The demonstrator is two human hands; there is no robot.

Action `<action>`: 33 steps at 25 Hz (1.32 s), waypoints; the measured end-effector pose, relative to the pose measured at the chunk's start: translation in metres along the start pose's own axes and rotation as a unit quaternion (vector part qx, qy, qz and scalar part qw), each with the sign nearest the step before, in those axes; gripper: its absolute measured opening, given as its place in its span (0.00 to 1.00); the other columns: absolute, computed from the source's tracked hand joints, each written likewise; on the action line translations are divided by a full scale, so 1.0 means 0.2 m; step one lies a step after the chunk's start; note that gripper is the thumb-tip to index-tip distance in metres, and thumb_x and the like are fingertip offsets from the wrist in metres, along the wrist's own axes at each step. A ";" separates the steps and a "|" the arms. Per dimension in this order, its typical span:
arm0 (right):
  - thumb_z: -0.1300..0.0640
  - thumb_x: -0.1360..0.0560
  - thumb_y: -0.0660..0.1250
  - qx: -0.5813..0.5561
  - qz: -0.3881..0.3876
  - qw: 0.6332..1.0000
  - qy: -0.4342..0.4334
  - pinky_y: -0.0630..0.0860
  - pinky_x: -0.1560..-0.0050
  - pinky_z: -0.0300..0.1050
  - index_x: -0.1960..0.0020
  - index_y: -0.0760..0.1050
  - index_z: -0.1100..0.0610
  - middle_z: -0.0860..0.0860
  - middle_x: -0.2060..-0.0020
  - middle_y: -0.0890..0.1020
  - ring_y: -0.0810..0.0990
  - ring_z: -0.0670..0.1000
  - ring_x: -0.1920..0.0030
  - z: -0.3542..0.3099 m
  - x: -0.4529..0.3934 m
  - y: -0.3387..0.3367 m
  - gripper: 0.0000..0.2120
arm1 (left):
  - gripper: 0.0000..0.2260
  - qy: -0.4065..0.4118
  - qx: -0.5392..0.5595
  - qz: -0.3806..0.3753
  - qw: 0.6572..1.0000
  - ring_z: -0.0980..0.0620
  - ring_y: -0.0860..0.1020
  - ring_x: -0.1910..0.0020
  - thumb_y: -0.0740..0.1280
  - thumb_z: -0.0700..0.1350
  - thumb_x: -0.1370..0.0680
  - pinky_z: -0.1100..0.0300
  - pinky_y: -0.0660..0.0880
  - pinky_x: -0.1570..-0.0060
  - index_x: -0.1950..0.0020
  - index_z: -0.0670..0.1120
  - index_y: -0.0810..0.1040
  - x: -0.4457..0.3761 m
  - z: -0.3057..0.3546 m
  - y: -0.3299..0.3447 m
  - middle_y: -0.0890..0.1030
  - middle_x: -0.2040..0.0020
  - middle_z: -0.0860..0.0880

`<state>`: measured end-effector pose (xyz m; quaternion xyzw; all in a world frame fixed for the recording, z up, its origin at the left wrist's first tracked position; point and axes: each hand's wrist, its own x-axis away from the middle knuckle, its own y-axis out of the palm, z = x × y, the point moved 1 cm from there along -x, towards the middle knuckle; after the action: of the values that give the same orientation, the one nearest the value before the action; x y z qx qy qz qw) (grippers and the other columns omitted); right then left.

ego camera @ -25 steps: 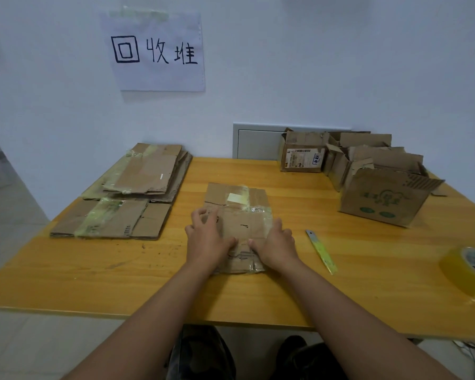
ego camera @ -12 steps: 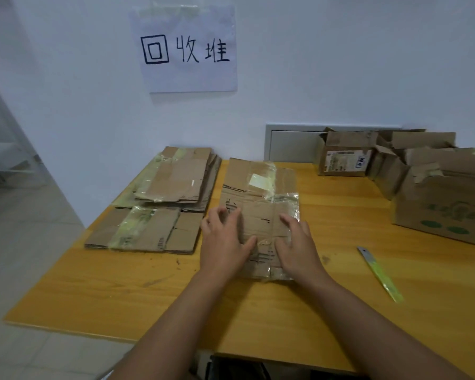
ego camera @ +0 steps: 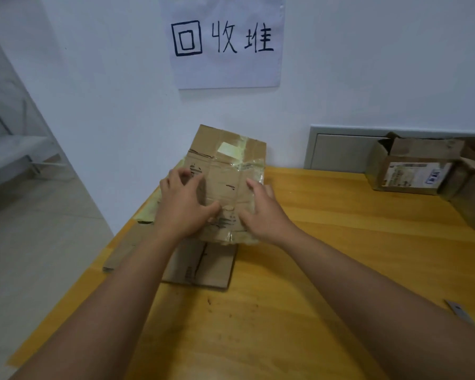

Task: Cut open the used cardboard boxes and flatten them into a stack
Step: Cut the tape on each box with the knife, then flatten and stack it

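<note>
flattened box: (ego camera: 225, 185) taped cardboard sheet, held up off the table, tilted, far end higher, over the left-rear corner
stack: (ego camera: 200, 267) flat cardboard on the table right under the held sheet; mostly hidden by it and the arms
left hand: (ego camera: 183, 207) grasping the sheet's left side, fingers spread on top, thumb across the face
right hand: (ego camera: 263, 212) grasping the right side, fingers on the taped edge (underside contact not visible)
step: judged as laying the sheet on the stack
how: lower flat, near edge first, square it to the sheets below, then press down so the loose tape doesn't spring it up
table: (ego camera: 327, 242) left edge runs just beside the stack, wall close behind; keep the sheet inboard
room: open wood to the right and front
uncut boxes: (ego camera: 412, 168) far right by the wall, well apart
</note>
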<state>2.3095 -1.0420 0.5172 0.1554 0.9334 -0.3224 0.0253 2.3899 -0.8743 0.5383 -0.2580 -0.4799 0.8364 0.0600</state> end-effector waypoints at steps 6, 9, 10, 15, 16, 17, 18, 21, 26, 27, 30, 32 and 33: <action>0.48 0.22 0.67 0.100 -0.015 0.995 -0.022 0.70 0.34 0.51 0.21 0.50 0.51 0.53 0.26 0.60 0.65 0.57 0.29 -0.01 -0.35 0.13 0.37 | 0.30 0.032 -0.038 -0.010 0.999 0.45 0.55 0.31 0.73 0.54 0.28 0.47 0.67 0.36 0.29 0.52 0.67 -0.33 -0.19 0.06 0.57 0.31 0.49; 0.42 0.21 0.61 0.201 -0.033 0.979 0.002 0.66 0.34 0.55 0.22 0.52 0.51 0.55 0.27 0.61 0.62 0.59 0.30 0.07 -0.42 0.20 0.33 | 0.27 0.040 -0.087 -0.044 0.994 0.41 0.55 0.30 0.69 0.53 0.25 0.46 0.63 0.33 0.28 0.54 0.65 -0.38 -0.26 0.17 0.58 0.29 0.45; 0.41 0.21 0.58 0.243 -0.032 0.969 0.009 0.64 0.35 0.55 0.23 0.54 0.51 0.56 0.28 0.62 0.62 0.59 0.31 0.10 -0.42 0.23 0.31 | 0.24 0.045 -0.109 -0.059 0.991 0.40 0.56 0.30 0.66 0.53 0.23 0.46 0.60 0.31 0.28 0.55 0.66 -0.38 -0.29 0.22 0.59 0.27 0.43; 0.41 0.20 0.44 0.319 -0.006 0.946 -0.066 0.47 0.26 0.61 0.23 0.52 0.46 0.53 0.21 0.48 0.44 0.56 0.21 0.22 -0.41 0.35 0.27 | 0.19 0.016 -0.153 -0.103 0.983 0.43 0.51 0.23 0.50 0.53 0.17 0.46 0.46 0.25 0.25 0.61 0.61 -0.31 -0.37 0.36 0.58 0.22 0.48; 0.42 0.20 0.42 0.314 -0.020 0.946 -0.077 0.43 0.26 0.61 0.22 0.51 0.45 0.52 0.20 0.48 0.43 0.54 0.21 0.23 -0.42 0.36 0.27 | 0.19 0.009 -0.146 -0.101 0.984 0.43 0.50 0.23 0.49 0.52 0.17 0.46 0.46 0.26 0.25 0.60 0.61 -0.30 -0.36 0.36 0.57 0.22 0.48; 0.42 0.20 0.40 0.312 -0.036 0.946 -0.080 0.42 0.26 0.61 0.22 0.50 0.45 0.51 0.20 0.49 0.44 0.53 0.21 0.24 -0.43 0.36 0.27 | 0.19 0.003 -0.133 -0.089 0.987 0.43 0.51 0.23 0.50 0.52 0.17 0.46 0.48 0.26 0.26 0.59 0.63 -0.29 -0.34 0.36 0.58 0.22 0.47; 0.42 0.20 0.40 0.312 -0.048 0.946 -0.078 0.41 0.26 0.61 0.21 0.50 0.45 0.51 0.20 0.50 0.45 0.52 0.21 0.24 -0.44 0.35 0.27 | 0.18 0.003 -0.113 -0.066 0.991 0.43 0.54 0.24 0.52 0.51 0.17 0.46 0.52 0.28 0.28 0.57 0.66 -0.27 -0.30 0.35 0.61 0.23 0.47; 0.43 0.19 0.42 0.297 -0.071 0.950 -0.062 0.42 0.26 0.61 0.22 0.52 0.45 0.50 0.20 0.51 0.46 0.52 0.21 0.25 -0.47 0.33 0.26 | 0.16 0.008 -0.062 -0.025 0.998 0.42 0.60 0.27 0.55 0.51 0.18 0.47 0.59 0.30 0.31 0.55 0.71 -0.14 -0.21 0.36 0.67 0.29 0.46; 0.42 0.18 0.45 0.294 -0.151 0.944 -0.022 0.35 0.27 0.63 0.21 0.49 0.43 0.48 0.20 0.46 0.42 0.51 0.21 0.20 -0.50 0.27 0.25 | 0.19 -0.032 -0.087 -0.080 0.993 0.42 0.51 0.22 0.50 0.52 0.16 0.48 0.44 0.24 0.26 0.56 0.66 -0.07 -0.17 0.38 0.60 0.23 0.45; 0.43 0.17 0.46 0.294 -0.170 0.940 -0.019 0.35 0.27 0.63 0.21 0.49 0.44 0.48 0.20 0.45 0.42 0.51 0.21 0.18 -0.51 0.24 0.26 | 0.19 -0.041 -0.085 -0.087 0.992 0.41 0.50 0.22 0.50 0.52 0.16 0.47 0.43 0.24 0.26 0.56 0.66 -0.08 -0.16 0.38 0.60 0.23 0.45; 0.50 0.17 0.50 0.295 -0.167 0.940 -0.046 0.38 0.25 0.61 0.20 0.49 0.48 0.50 0.20 0.47 0.44 0.52 0.21 0.13 -0.46 0.15 0.26 | 0.19 -0.071 -0.108 -0.099 0.987 0.40 0.48 0.23 0.49 0.53 0.16 0.46 0.38 0.26 0.25 0.58 0.64 -0.07 -0.14 0.40 0.59 0.22 0.44; 0.54 0.17 0.52 0.283 -0.118 0.949 -0.079 0.44 0.24 0.59 0.21 0.54 0.51 0.52 0.21 0.53 0.49 0.52 0.21 0.10 -0.36 0.08 0.25 | 0.19 -0.075 -0.135 -0.086 0.984 0.39 0.54 0.26 0.49 0.54 0.16 0.45 0.45 0.26 0.26 0.59 0.65 -0.06 -0.14 0.41 0.63 0.26 0.43; 0.54 0.18 0.53 0.277 -0.101 0.951 -0.091 0.48 0.24 0.59 0.22 0.58 0.52 0.53 0.22 0.57 0.53 0.53 0.22 0.10 -0.29 0.04 0.24 | 0.19 -0.070 -0.145 -0.080 0.984 0.40 0.60 0.30 0.49 0.54 0.17 0.45 0.54 0.28 0.27 0.59 0.65 -0.06 -0.13 0.40 0.66 0.30 0.44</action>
<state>2.3652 -1.0630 0.5055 0.0308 0.8121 -0.5817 0.0332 2.4244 -0.9009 0.4648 -0.1656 -0.6184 0.7663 0.0546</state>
